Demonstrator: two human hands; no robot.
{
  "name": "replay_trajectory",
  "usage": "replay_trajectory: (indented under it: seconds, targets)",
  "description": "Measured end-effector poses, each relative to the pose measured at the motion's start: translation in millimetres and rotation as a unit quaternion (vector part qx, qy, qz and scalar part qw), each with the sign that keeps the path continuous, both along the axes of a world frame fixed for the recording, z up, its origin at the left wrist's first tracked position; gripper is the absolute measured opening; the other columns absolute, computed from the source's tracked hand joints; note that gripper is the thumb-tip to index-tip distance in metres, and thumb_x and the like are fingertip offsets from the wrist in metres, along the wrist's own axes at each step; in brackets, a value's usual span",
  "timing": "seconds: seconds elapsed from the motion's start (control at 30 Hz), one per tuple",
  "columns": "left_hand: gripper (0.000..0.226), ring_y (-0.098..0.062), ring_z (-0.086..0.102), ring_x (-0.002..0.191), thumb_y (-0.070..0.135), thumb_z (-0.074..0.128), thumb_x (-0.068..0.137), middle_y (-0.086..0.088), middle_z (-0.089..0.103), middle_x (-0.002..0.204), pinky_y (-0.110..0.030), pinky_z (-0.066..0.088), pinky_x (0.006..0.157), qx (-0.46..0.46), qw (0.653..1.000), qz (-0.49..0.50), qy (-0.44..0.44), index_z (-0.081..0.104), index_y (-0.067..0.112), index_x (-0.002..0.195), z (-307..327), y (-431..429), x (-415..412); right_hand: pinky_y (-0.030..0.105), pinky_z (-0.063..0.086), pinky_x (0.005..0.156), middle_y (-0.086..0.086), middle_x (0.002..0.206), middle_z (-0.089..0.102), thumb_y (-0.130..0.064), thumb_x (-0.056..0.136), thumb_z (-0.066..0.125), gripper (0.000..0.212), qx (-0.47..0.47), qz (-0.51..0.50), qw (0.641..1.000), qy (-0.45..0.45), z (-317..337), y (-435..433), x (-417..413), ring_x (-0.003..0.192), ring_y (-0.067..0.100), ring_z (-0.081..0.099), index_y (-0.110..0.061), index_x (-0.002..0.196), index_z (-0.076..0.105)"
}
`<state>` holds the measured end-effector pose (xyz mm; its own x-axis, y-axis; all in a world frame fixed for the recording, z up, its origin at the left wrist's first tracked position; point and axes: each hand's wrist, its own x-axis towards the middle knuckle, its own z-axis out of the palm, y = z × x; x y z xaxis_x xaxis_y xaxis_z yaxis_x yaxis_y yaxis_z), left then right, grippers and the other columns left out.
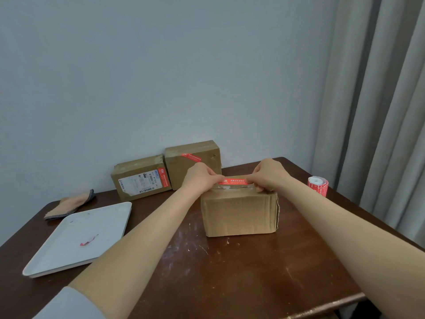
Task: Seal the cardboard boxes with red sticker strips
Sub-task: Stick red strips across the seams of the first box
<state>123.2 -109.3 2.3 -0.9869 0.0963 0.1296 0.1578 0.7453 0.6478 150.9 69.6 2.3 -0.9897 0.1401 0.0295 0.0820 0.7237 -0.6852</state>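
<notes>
A brown cardboard box (239, 214) stands in the middle of the dark wooden table (230, 272). A red sticker strip (233, 181) with white print is stretched level just over the box's top seam. My left hand (200, 177) pinches its left end and my right hand (269, 174) pinches its right end. Whether the strip touches the box top I cannot tell. Two more cardboard boxes lean against the wall behind: the left box (140, 178) and the back box (193, 162), each with a red strip on it.
A roll of red stickers (318, 185) stands near the table's right edge. A white square tray (69, 245) with a red paper scrap (88, 241) lies at the left. A folded cloth (71, 204) sits behind the tray. Grey curtains (379, 111) hang at the right.
</notes>
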Motion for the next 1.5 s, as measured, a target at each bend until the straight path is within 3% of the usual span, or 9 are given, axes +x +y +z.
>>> replay_trajectory:
  seconds: [0.17,0.47,0.63,0.87,1.0,1.07,1.23,1.3,1.5]
  targets:
    - [0.029,-0.014,0.062,0.078,0.035,0.067,0.084,-0.002,0.070,0.097,-0.027,0.052,0.070,-0.057,0.998,0.002,0.015,0.075,0.010,0.096,-6.4,0.5,-4.7,0.023,0.047,0.055,-0.001,0.041,0.058,-0.015,0.078,0.063,0.012,0.041,-0.012,0.999,0.002,-3.8,-5.0,-3.8,0.044,0.013,0.056,-0.005,0.076,0.069]
    - [0.023,-0.011,0.054,0.065,0.032,0.070,0.082,0.003,0.060,0.073,-0.023,0.043,0.057,-0.090,0.996,0.006,0.026,0.074,0.009,0.088,-10.1,-0.2,-4.9,0.019,0.038,0.048,-0.007,0.033,0.050,-0.016,0.076,0.060,0.014,0.089,-0.019,0.996,-0.013,-2.5,-8.8,-2.5,0.039,0.009,0.050,-0.013,0.063,0.057]
    - [0.019,-0.016,0.062,0.071,0.030,0.070,0.082,0.000,0.065,0.073,-0.030,0.052,0.065,-0.110,0.994,0.011,0.024,0.070,0.014,0.071,-11.2,1.9,-4.9,0.020,0.039,0.051,-0.008,0.030,0.047,-0.014,0.076,0.059,0.017,0.114,-0.020,0.993,-0.017,-2.0,-10.8,-1.0,0.042,0.010,0.051,-0.014,0.059,0.054]
    - [0.023,-0.021,0.067,0.080,0.029,0.070,0.080,-0.008,0.071,0.088,-0.034,0.055,0.072,-0.130,0.991,0.003,0.023,0.072,0.006,0.083,-12.9,1.9,-6.4,0.018,0.039,0.046,-0.007,0.031,0.050,-0.015,0.077,0.063,0.020,0.111,-0.018,0.993,-0.037,-0.1,-10.0,-3.8,0.034,0.007,0.049,-0.013,0.059,0.054]
    - [0.027,-0.018,0.056,0.070,0.038,0.071,0.080,-0.004,0.060,0.076,-0.030,0.048,0.065,-0.147,0.989,0.004,0.010,0.066,0.012,0.076,-12.1,-4.3,-8.5,0.024,0.046,0.054,-0.003,0.040,0.054,-0.023,0.078,0.071,0.021,0.128,-0.027,0.990,-0.046,0.1,-6.1,-6.7,0.043,0.013,0.053,-0.011,0.065,0.059]
    - [0.021,-0.018,0.054,0.078,0.033,0.066,0.085,-0.005,0.059,0.088,-0.032,0.047,0.070,-0.144,0.989,0.006,0.028,0.065,0.012,0.085,-13.1,-7.0,-4.5,0.025,0.050,0.056,-0.004,0.038,0.054,-0.014,0.079,0.066,0.016,0.138,-0.031,0.989,-0.036,-1.1,-4.7,-6.4,0.045,0.015,0.057,-0.009,0.065,0.060]
    - [0.032,-0.018,0.045,0.120,0.023,0.044,0.097,-0.003,0.049,0.131,-0.031,0.042,0.096,-0.180,0.961,-0.076,0.196,0.055,0.020,0.127,-25.6,-10.9,14.7,0.032,0.049,0.079,0.001,0.107,0.066,-0.017,0.090,0.048,0.026,0.170,-0.011,0.980,0.101,-8.4,-5.6,5.2,0.102,0.024,0.062,-0.022,0.103,0.070]
    - [0.041,-0.021,0.033,0.135,0.032,0.034,0.099,-0.004,0.039,0.146,-0.038,0.033,0.107,-0.241,0.945,-0.126,0.179,0.043,0.026,0.139,-30.2,-9.1,20.9,0.035,0.044,0.091,0.000,0.124,0.057,-0.023,0.096,0.042,0.033,0.199,0.054,0.969,0.139,-10.6,-7.0,9.9,0.118,0.023,0.051,-0.028,0.116,0.067]
    - [0.059,-0.022,0.008,0.146,0.061,0.025,0.093,-0.001,0.013,0.159,-0.043,0.017,0.116,-0.323,0.933,-0.125,0.097,0.022,0.038,0.147,-41.6,-5.3,29.2,0.045,0.010,0.120,0.001,0.159,0.023,-0.044,0.101,0.025,0.046,0.283,0.173,0.943,0.040,-25.1,-11.9,22.3,0.149,0.027,0.004,-0.041,0.145,0.037]
